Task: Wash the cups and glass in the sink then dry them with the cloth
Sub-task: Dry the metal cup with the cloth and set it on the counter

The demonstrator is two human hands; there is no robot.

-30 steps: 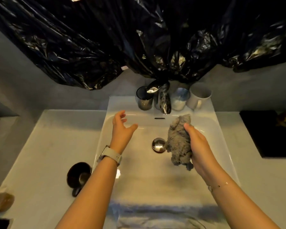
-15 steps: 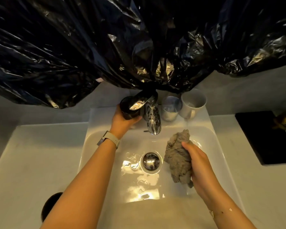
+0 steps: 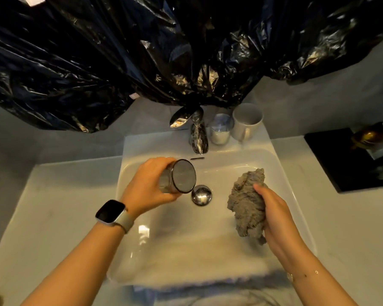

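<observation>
Glass [image 3: 179, 176] now over sink [image 3: 285, 173]

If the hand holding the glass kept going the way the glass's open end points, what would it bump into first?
The left hand holds the dark glass tipped on its side, mouth facing right across the sink. Going straight on, it would probably meet the grey cloth bunched in the right hand, passing above the drain plug; depth is unclear.

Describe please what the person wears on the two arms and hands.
Both forearms are bare, with no sleeves in view. The left wrist carries a smartwatch with a dark, rounded-square screen and a pale band. The right wrist has a thin chain bracelet with a small pale charm. No gloves; any rings on the fingers cannot be made out.
</observation>
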